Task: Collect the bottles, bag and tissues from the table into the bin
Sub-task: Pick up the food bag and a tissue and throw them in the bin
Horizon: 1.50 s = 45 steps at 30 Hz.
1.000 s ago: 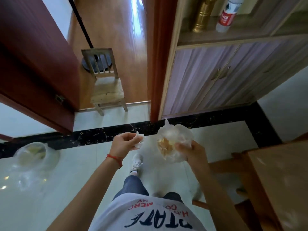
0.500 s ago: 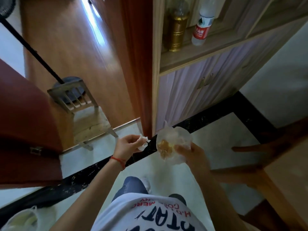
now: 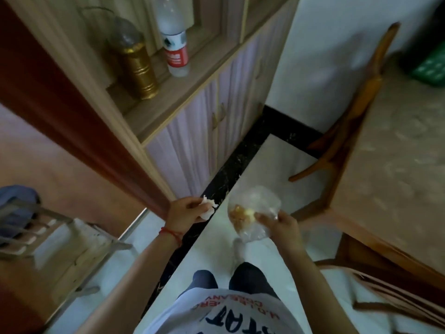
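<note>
Left hand [image 3: 186, 209] — fingers curled round crumpled white tissues [image 3: 209, 208], which protrude from the fist on the thumb side; a red string bracelet [image 3: 171, 233] is worn at the wrist.

Right hand [image 3: 281, 224] — a clear plastic bag [image 3: 254, 213] is pinched at its lower right edge; yellowish-brown food scraps are seen inside, gathered toward the bag's left side. Bag and tissues are held in the air at waist height, apart from each other, above pale floor tiles and a black marbled border strip [image 3: 231, 169].

Wooden table [image 3: 397, 150] — at the right, pale patterned top; a green item at its far corner is too blurred to identify. A wooden chair [image 3: 356, 112] is tucked against its far side.

Cabinet [image 3: 199, 131] — ahead and left, lilac doors; on its open shelf a clear plastic bottle with red label [image 3: 173, 44] stands just beside a gold canister [image 3: 137, 66].

Small wooden chair [image 3: 55, 239] — at the left edge, beyond a reddish-brown door frame [image 3: 79, 131].
</note>
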Each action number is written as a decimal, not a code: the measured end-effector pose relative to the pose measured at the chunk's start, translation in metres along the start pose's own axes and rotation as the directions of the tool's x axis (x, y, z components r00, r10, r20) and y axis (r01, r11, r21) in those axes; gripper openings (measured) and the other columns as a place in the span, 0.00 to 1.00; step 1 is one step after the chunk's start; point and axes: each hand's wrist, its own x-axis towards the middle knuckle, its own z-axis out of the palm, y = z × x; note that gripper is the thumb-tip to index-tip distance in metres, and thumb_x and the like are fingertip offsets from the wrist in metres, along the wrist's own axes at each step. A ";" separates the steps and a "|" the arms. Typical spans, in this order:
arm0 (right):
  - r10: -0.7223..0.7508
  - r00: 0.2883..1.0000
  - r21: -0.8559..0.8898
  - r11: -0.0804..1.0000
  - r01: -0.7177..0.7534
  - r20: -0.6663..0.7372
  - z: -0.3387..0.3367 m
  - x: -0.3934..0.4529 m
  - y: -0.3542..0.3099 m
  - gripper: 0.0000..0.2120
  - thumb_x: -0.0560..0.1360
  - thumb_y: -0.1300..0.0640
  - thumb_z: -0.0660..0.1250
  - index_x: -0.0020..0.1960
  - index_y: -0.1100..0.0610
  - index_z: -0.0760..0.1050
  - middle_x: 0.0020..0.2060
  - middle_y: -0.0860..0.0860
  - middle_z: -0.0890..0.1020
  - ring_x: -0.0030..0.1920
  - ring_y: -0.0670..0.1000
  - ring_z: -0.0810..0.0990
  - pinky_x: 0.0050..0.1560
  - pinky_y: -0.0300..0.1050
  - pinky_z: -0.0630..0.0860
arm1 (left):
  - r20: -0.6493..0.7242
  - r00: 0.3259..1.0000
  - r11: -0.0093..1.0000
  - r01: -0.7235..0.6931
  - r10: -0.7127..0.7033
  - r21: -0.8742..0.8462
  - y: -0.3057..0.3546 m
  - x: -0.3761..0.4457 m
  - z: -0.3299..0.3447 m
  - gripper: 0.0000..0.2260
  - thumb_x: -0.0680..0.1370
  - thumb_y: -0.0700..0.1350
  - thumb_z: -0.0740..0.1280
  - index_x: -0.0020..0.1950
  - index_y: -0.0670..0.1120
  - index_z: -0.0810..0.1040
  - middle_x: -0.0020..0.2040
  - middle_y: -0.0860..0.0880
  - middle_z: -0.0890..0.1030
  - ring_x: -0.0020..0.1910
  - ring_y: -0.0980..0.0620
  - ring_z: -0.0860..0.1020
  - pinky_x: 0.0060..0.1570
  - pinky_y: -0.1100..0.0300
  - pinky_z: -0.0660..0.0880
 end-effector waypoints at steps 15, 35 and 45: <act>0.093 0.986 0.264 0.963 -0.054 -0.137 -0.097 0.130 -0.073 0.11 0.70 0.60 0.71 0.50 0.64 0.78 0.41 0.58 0.83 0.38 0.53 0.83 0.35 0.42 0.78 | 0.184 0.981 0.987 -0.083 0.057 0.140 0.099 0.128 0.149 0.08 0.71 0.34 0.69 0.49 0.35 0.79 0.38 0.46 0.80 0.37 0.53 0.79 0.32 0.67 0.78; 0.037 0.955 0.425 0.900 0.096 -0.294 -0.135 0.327 -0.207 0.06 0.72 0.65 0.67 0.43 0.55 0.77 0.40 0.53 0.82 0.39 0.50 0.83 0.43 0.45 0.81 | 0.371 0.927 0.982 -0.119 0.058 0.144 0.254 0.336 0.280 0.03 0.72 0.34 0.68 0.40 0.41 0.79 0.35 0.49 0.81 0.30 0.62 0.80 0.29 0.68 0.76; 0.033 0.923 0.458 0.874 0.160 -0.385 -0.151 0.403 -0.272 0.07 0.71 0.64 0.68 0.42 0.52 0.77 0.39 0.51 0.82 0.39 0.51 0.83 0.46 0.53 0.80 | 0.455 0.888 0.972 -0.156 0.061 0.175 0.327 0.425 0.345 0.02 0.72 0.34 0.68 0.43 0.39 0.79 0.33 0.50 0.81 0.29 0.61 0.80 0.30 0.67 0.78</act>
